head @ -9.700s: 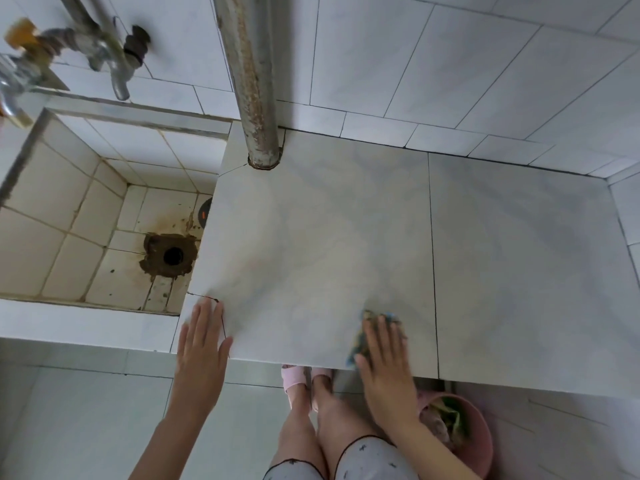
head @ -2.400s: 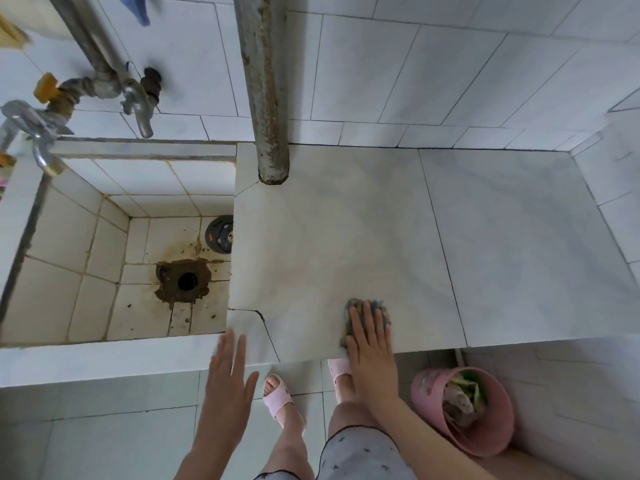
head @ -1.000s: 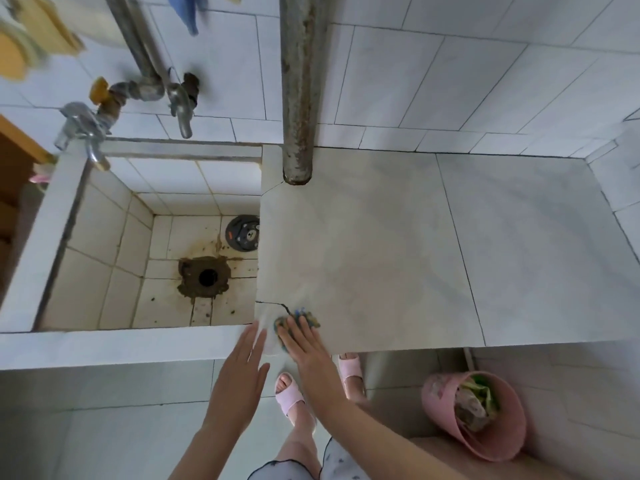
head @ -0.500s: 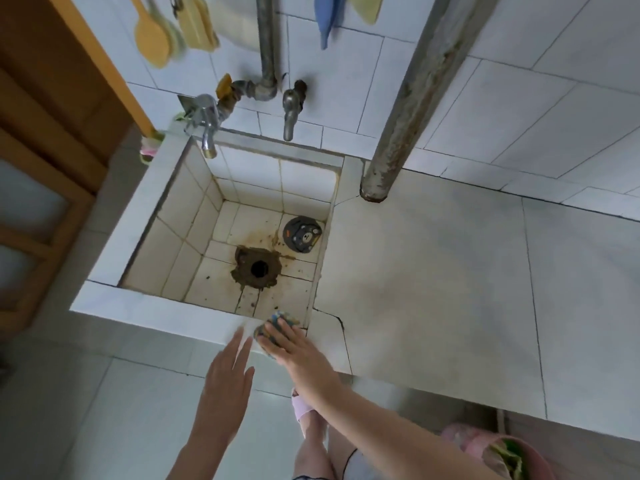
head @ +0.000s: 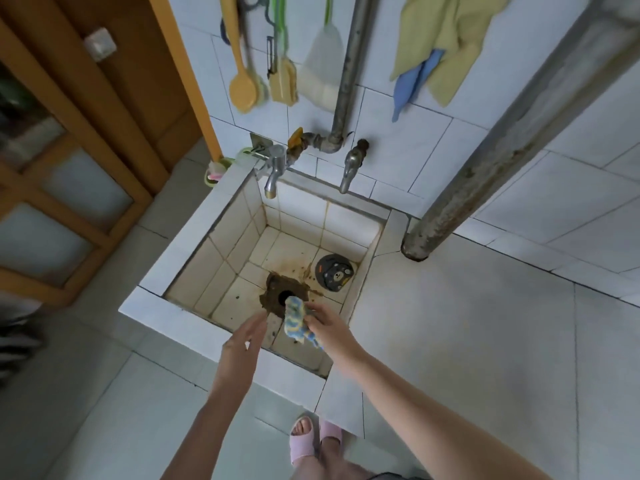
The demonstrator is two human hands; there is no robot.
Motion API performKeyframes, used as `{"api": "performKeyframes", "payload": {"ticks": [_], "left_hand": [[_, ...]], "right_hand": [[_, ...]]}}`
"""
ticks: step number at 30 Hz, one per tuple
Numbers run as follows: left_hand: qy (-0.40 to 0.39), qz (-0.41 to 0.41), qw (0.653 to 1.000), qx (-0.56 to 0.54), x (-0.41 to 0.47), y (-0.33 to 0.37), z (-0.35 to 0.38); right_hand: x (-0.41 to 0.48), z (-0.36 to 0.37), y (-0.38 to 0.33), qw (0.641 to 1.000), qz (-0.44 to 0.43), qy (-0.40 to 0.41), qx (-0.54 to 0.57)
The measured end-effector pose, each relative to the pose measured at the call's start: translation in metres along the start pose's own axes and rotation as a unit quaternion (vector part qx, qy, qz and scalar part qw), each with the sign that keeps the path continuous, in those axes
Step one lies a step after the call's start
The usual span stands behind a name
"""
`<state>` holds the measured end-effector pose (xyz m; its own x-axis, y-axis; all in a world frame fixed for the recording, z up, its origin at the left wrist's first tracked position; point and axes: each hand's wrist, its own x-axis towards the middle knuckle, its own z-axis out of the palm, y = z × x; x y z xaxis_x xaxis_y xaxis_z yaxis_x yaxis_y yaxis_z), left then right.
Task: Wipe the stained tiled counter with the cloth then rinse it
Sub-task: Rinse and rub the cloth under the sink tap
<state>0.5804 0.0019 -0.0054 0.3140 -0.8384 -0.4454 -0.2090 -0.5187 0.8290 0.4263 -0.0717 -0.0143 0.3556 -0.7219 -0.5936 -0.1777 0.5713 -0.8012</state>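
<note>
Tiled counter – pale grey slabs, faint brownish tint mid-surface. Rusty pipe stands on back-left corner, base touching tile. Sink sunk at counter's left – white rim, rust-brown crust round drain hole; round black plug lies flat on btm, just rt of hole.

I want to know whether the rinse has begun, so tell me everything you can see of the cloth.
The cloth is a small rag patterned blue, yellow and white, seemingly knitted, bunched and hanging limp. The right hand pinches its side, holding it in the air over the sink, above the rusty drain hole. A blue tail droops below the hand. The left hand is near, not touching. No water runs from the left tap or the right tap.
</note>
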Motion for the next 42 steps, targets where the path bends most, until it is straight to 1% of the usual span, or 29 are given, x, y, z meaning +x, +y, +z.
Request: {"api": "performKeyframes", "payload": {"ticks": [1,3,6,8,11,15,17,20,22,26,29,31,33,38,42], "left_hand": [[-0.005,0.003,0.999,-0.034,0.008,0.009,0.002],[0.009,0.01,0.998,-0.055,0.02,0.026,0.004],[-0.002,-0.022,0.99,-0.142,0.035,0.045,0.006],[-0.012,-0.032,0.985,-0.17,0.043,0.053,0.004],[0.005,-0.047,0.981,-0.189,0.057,0.056,-0.004],[0.01,-0.101,0.962,-0.252,0.081,0.053,-0.025],[-0.01,-0.126,0.95,-0.284,0.098,0.053,-0.039],[-0.039,-0.142,0.945,-0.292,0.128,0.052,-0.058],[-0.052,-0.15,0.94,-0.301,0.149,0.053,-0.067],[-0.087,-0.166,0.929,-0.318,0.181,0.062,-0.075],[-0.12,-0.166,0.925,-0.321,0.201,0.072,-0.074],[-0.129,-0.162,0.923,-0.323,0.213,0.078,-0.072],[-0.137,-0.153,0.927,-0.314,0.222,0.084,-0.07],[-0.16,-0.114,0.945,-0.262,0.231,0.097,-0.062],[-0.159,-0.1,0.954,-0.235,0.233,0.098,-0.058]], "right_hand": [[0.002,-0.003,-0.008,0.999,0.017,-0.006,0.045],[0.005,-0.006,-0.022,0.992,0.028,-0.014,0.125],[0.007,-0.006,-0.04,0.976,0.029,-0.031,0.214],[0.009,-0.003,-0.048,0.972,0.031,-0.034,0.229],[0.017,0.006,-0.054,0.972,0.046,-0.025,0.229],[0.037,0.017,-0.061,0.985,0.071,0.053,0.145],[0.046,0.023,-0.065,0.988,0.068,0.086,0.108],[0.061,0.034,-0.074,0.991,0.031,0.122,0.052],[0.074,0.04,-0.086,0.986,-0.016,0.158,0.049],[0.088,0.046,-0.124,0.968,-0.131,0.209,-0.033],[0.09,0.049,-0.158,0.956,-0.187,0.224,-0.042],[0.092,0.053,-0.174,0.951,-0.199,0.227,-0.06],[0.093,0.056,-0.183,0.941,-0.199,0.247,-0.116],[0.093,0.058,-0.19,0.897,-0.215,0.299,-0.245],[0.095,0.059,-0.189,0.876,-0.222,0.322,-0.281]]}}
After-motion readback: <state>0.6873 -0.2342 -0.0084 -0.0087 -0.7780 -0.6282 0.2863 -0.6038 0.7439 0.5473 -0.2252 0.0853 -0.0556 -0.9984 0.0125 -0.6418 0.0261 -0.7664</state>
